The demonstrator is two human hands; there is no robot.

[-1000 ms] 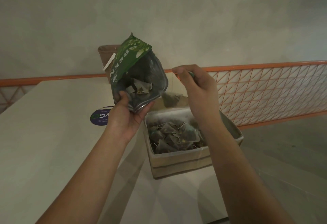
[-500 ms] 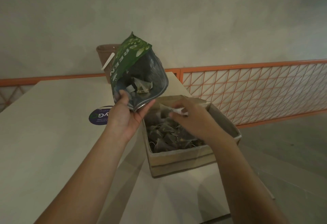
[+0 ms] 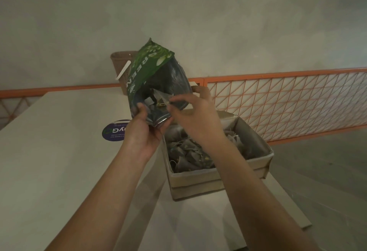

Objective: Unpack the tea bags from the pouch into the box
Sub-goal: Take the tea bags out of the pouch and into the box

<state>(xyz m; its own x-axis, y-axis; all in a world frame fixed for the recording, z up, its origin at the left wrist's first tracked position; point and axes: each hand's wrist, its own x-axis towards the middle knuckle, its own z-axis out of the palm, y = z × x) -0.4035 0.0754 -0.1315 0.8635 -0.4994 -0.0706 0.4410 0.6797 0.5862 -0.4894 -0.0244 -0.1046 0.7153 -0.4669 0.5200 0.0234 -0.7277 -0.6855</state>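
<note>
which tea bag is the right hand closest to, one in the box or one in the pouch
The pale tea bag at the pouch mouth: the right hand has its fingertips at it. The others lie heaped in the box, below the wrist.

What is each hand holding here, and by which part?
Left hand grips the pouch by its lower open edge. Right hand reaches its mouth; holding anything cannot be told.

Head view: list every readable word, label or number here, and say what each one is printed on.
"REEN": white capitals running along the green pouch; the word's start is creased and unclear.
"yG": seen upside down on the round purple sticker on the table, partly hidden by the left hand.
Small lines under it: too small to read.
</note>
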